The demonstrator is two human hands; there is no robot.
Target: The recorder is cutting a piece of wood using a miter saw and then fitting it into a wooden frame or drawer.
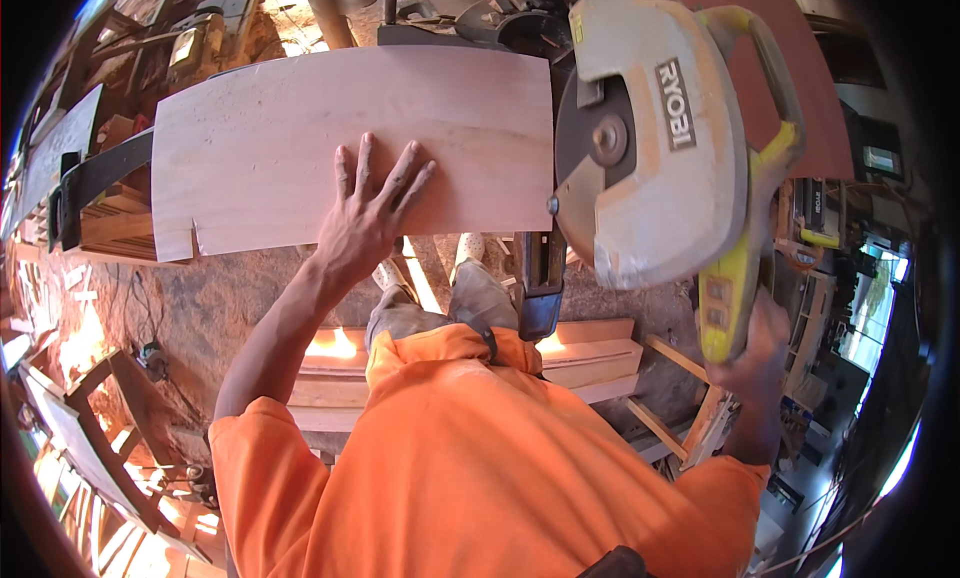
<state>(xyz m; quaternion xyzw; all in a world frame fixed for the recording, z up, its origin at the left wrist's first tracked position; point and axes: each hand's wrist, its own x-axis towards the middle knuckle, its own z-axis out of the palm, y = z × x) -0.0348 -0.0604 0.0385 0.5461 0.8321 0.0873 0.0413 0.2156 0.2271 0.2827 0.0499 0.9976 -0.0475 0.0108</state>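
Note:
A wide, pale wooden board [270, 148] lies across the saw stand, with a small notch in its near left edge. My left hand [365, 203] rests flat on it, fingers spread. At the board's right end stands a mitre saw [650, 208] with a grey guard and a yellow-green handle. Its round blade [590, 128] shows beside the board's right edge; whether they touch I cannot tell. My right hand [755, 348] is wrapped round the near end of the saw handle [728, 303], and its fingers are partly hidden behind it.
A black support arm [105, 178] reaches under the board's left end. Stacked planks [590, 358] lie on the floor by my legs. Wooden frames [100, 438] stand at the lower left, and a reddish panel [790, 88] lies behind the saw. Sawdust covers the ground [240, 298].

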